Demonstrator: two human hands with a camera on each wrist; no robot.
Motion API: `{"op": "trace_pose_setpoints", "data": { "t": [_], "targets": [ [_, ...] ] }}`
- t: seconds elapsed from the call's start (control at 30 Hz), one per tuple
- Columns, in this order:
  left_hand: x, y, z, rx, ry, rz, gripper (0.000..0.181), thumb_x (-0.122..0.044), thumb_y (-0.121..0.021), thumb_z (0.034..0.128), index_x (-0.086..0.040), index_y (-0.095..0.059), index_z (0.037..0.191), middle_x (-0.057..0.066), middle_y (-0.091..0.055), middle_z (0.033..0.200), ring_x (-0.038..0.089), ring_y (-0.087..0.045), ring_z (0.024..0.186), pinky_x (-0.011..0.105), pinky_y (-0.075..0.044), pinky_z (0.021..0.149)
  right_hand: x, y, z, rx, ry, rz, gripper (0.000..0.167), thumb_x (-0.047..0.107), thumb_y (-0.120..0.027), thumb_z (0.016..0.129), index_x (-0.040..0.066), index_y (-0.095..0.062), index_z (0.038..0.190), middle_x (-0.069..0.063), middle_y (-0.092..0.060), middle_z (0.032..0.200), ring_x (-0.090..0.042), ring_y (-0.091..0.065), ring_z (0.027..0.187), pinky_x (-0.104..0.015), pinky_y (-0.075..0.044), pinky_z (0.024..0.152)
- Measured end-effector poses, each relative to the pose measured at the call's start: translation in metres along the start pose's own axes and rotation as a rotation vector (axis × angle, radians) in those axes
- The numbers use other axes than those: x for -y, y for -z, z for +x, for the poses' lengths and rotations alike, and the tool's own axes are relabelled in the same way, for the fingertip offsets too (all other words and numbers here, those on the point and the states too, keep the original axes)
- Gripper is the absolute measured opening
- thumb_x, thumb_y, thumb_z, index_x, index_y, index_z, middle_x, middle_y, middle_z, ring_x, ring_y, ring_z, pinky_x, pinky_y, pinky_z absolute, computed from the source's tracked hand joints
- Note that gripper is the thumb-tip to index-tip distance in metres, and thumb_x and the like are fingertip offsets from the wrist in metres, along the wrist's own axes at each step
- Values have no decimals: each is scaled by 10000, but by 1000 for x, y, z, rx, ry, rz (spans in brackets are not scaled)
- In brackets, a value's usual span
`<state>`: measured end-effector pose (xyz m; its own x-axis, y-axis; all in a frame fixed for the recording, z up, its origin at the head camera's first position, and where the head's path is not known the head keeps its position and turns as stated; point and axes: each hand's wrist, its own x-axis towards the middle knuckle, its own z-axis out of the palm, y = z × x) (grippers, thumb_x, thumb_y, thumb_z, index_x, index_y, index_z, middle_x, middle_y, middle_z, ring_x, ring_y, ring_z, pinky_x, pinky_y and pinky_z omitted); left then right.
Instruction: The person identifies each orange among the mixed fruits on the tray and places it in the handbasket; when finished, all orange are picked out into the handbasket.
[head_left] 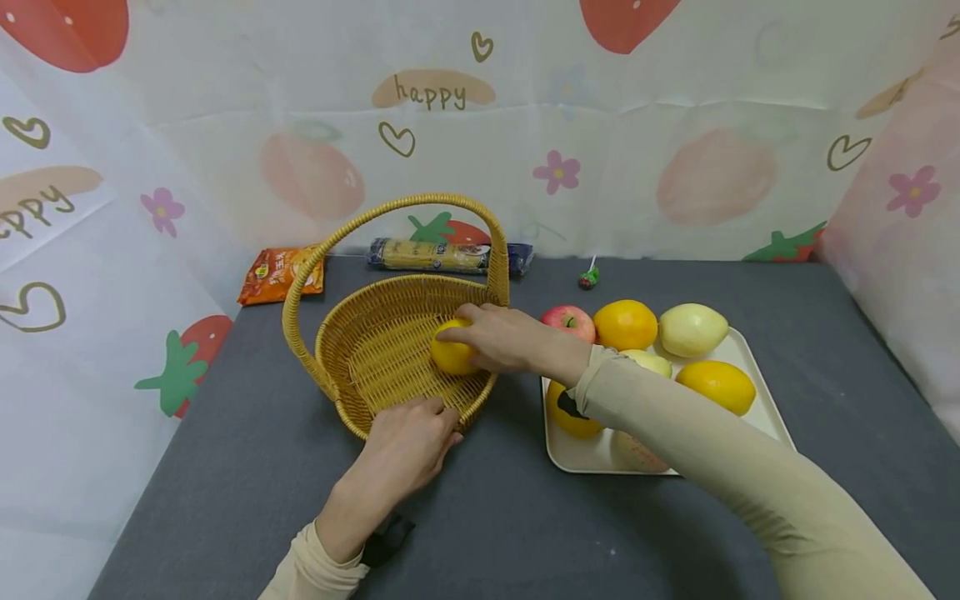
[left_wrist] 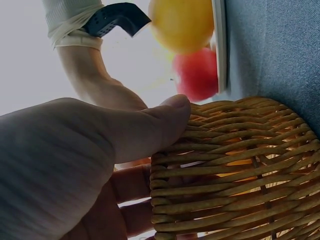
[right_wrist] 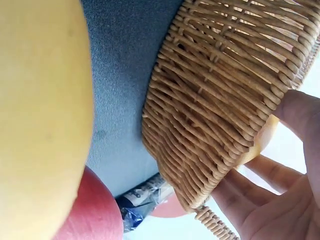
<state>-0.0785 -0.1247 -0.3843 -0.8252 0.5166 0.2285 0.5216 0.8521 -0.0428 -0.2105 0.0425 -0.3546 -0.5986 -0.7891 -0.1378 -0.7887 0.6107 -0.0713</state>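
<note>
A yellow wicker basket with a tall handle stands left of centre in the head view. The left hand grips its near rim; in the left wrist view the thumb of that hand lies on the outside of the weave, fingers on the inner side. Inside the basket's right part, the right hand holds an orange-yellow fruit. From the right wrist view, the right hand's fingers reach over the rim, with the fruit partly hidden behind the wicker.
On the right, a white tray bears a red apple, an orange and several yellow fruits, partly covered by the right sleeve. Behind lie an orange packet, a long wrapped pack and a lollipop.
</note>
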Motion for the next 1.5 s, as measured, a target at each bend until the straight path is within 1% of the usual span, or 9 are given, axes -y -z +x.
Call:
{"op": "trace_pose_setpoints", "data": {
  "t": [0.47, 0.57, 0.67, 0.83, 0.9, 1.07, 1.23, 1.37, 1.5],
  "targets": [
    [-1, -1, -1, 16, 2, -3, 190, -291, -763, 840, -168, -648, 750, -8, -553, 673, 158, -573, 585, 315, -445, 458, 1, 5, -2, -5, 4, 21, 479, 210, -562, 985, 263, -470, 1452, -152, -454, 1469, -344, -559, 1228, -456, -542, 901],
    [-1, -1, -1, 15, 1, 1, 194, -292, -761, 843, -170, -645, 748, -10, -547, 671, 155, -567, 580, 311, -441, 455, 3, 14, -10, -32, 16, 53, 481, 243, -596, 976, 254, -481, 1443, -132, -477, 1450, -319, -557, 1234, -449, -537, 916],
    [-2, -1, -1, 10, 0, 6, 199, -293, -762, 842, -170, -639, 744, -12, -539, 665, 150, -557, 574, 304, -435, 453, 3, 23, -24, -100, 47, 96, 479, 253, -628, 959, 230, -511, 1423, -105, -514, 1421, -295, -565, 1231, -430, -543, 901],
    [-3, -1, 0, 6, 1, 4, 201, -292, -761, 843, -173, -634, 743, -16, -531, 662, 144, -545, 570, 296, -435, 461, -5, 31, -59, -288, 116, 105, 473, 229, -680, 924, 187, -560, 1380, -117, -559, 1384, -292, -578, 1226, -403, -559, 832],
    [-3, 0, 0, -2, 4, 0, 200, -286, -762, 842, -172, -632, 742, -14, -530, 664, 151, -550, 576, 303, -440, 465, -12, 33, -75, -354, 124, 95, 479, 238, -703, 907, 179, -573, 1364, -132, -565, 1377, -300, -578, 1229, -416, -558, 854],
    [-4, 0, 0, -11, 13, -6, 204, -277, -765, 837, -167, -626, 736, -6, -525, 660, 161, -550, 576, 310, -437, 462, -34, 34, -122, -428, 55, 121, 511, 234, -723, 888, 168, -565, 1369, -146, -541, 1407, -334, -549, 1258, -481, -534, 908],
    [-3, -1, 0, 1, 20, 3, 202, -294, -766, 838, -178, -631, 742, -18, -534, 662, 145, -541, 568, 301, -435, 461, -59, 21, -177, -533, 3, 124, 583, 116, -771, 823, 157, -562, 1366, -131, -552, 1385, -309, -567, 1208, -447, -546, 835],
    [-3, 0, 0, 0, 20, 2, 201, -292, -766, 838, -178, -630, 742, -18, -533, 663, 147, -546, 573, 307, -440, 463, -75, 5, -216, -546, -112, 125, 604, 85, -792, 787, 150, -577, 1347, -126, -557, 1372, -315, -560, 1196, -491, -521, 842],
    [-3, 1, 0, -2, 24, -4, 214, -290, -766, 836, -177, -619, 730, -14, -522, 656, 153, -544, 573, 313, -437, 459, -84, -12, -247, -484, -255, 168, 572, 137, -775, 819, 133, -567, 1352, -163, -540, 1368, -382, -521, 1215, -567, -468, 876]
  ]
}}
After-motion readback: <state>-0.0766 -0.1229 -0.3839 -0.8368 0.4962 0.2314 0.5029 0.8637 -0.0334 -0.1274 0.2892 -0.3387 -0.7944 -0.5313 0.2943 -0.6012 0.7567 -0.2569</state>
